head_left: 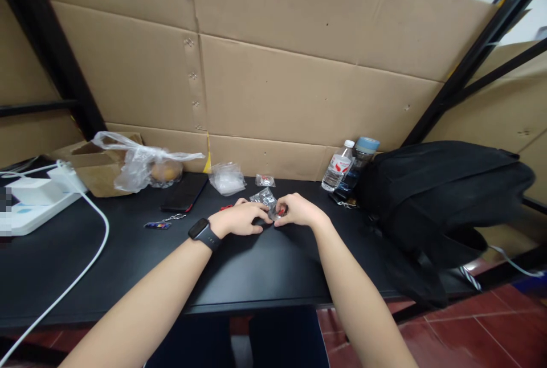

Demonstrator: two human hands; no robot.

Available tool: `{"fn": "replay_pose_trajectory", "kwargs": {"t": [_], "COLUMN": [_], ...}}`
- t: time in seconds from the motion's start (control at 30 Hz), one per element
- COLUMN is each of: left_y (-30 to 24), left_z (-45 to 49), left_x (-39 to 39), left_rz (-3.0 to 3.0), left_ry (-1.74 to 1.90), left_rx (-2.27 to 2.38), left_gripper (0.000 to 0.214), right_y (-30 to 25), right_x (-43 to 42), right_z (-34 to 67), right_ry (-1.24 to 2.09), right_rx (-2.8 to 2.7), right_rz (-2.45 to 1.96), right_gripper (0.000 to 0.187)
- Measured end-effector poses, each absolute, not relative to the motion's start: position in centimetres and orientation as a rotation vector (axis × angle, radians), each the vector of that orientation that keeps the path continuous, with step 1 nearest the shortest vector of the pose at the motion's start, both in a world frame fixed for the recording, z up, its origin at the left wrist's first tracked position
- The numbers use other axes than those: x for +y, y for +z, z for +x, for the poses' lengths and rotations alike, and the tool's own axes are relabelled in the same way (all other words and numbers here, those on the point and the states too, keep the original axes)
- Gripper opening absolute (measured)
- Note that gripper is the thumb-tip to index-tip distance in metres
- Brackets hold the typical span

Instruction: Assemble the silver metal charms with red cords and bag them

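My right hand [299,209] is closed in a pinch on a small clear plastic bag [278,214] with something red in it. My left hand [243,219], a black watch on its wrist, lies low over the table with thumb and fingers apart. Its fingertips reach the near side of that bag. Just behind the hands lies a crumpled clear bag [264,197] with greyish, shiny contents. A bit of red [226,207] shows behind my left hand, mostly hidden. Farther back sits another small clear packet [265,180] with a red piece inside.
Behind my left hand lie a pile of clear bags [228,179], a dark flat case [182,195] and a keychain [158,225]. A tied plastic bag [141,166], a cardboard box [96,168] and a power strip [43,200] stand left. Bottles [338,167] and a black backpack [444,197] occupy the right.
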State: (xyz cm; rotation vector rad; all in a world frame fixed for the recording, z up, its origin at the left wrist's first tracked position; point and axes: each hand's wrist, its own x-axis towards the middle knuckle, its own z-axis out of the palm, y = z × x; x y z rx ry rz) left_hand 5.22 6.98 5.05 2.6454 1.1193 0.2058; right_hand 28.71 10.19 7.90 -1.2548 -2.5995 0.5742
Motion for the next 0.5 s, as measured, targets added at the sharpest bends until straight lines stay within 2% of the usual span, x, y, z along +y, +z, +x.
{"fn": "replay_pose_trajectory", "kwargs": {"t": [0.17, 0.5], "left_y": [5.2, 4.9], "left_z": [5.3, 5.5], "left_x": [7.0, 6.8], "left_rz": [2.645, 2.654], "left_ry": [0.259, 0.211], "left_rx": [1.105, 1.145], "left_gripper": [0.037, 0.047], "right_y": [8.3, 9.3], "right_x": [10.4, 10.2], "right_z": [29.6, 30.3], "right_ry": [0.637, 0.813], "right_rx": [-2.549, -2.432], "right_rz": [-1.262, -1.180], "right_gripper": [0.025, 0.025]}}
